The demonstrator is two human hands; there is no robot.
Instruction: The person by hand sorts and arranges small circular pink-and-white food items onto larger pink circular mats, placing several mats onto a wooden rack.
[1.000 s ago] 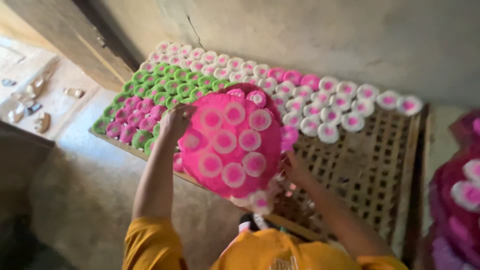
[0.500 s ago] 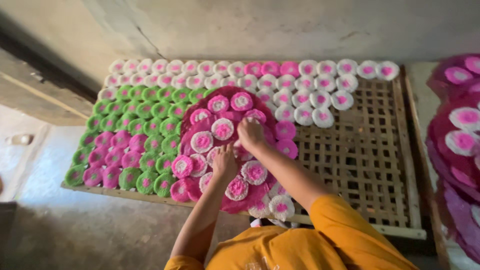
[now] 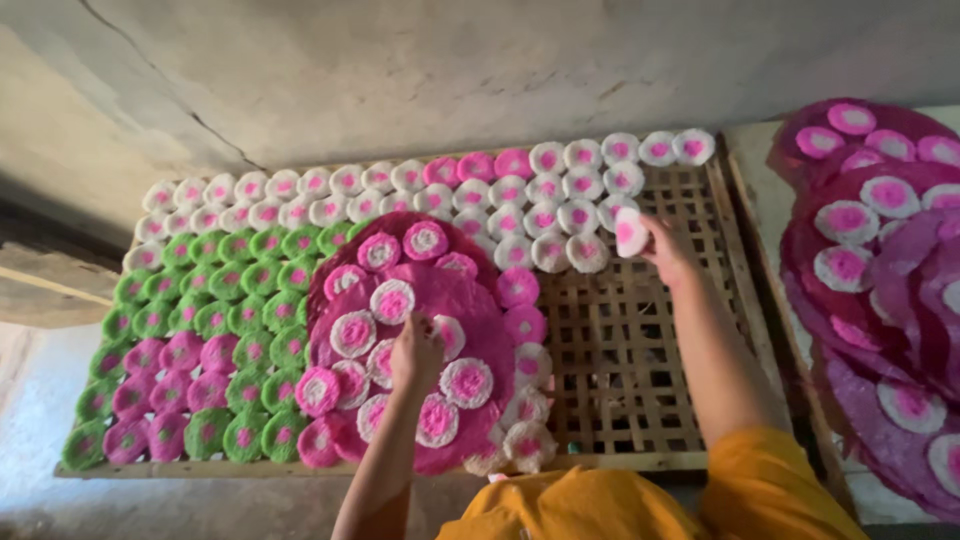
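At the far left we see rows of small round green and pink discs [image 3: 200, 330] laid flat on the woven bamboo lattice tray [image 3: 650, 350], with white pink-centred discs [image 3: 300, 195] in the rows behind them. Next to these lies a large round magenta sheet [image 3: 445, 300] carrying white discs with pink middles. Our left hand [image 3: 415, 350] rests on this sheet, fingers curled down onto one of its discs; we cannot tell whether it has pinched anything. Further right, our right hand [image 3: 668, 250] hovers over the bare lattice, fingertips closed on a single white disc with a pink centre [image 3: 630, 232], held beside the end of the white rows. At the far right, a stack of similar magenta sheets [image 3: 880, 290] sits off the tray.
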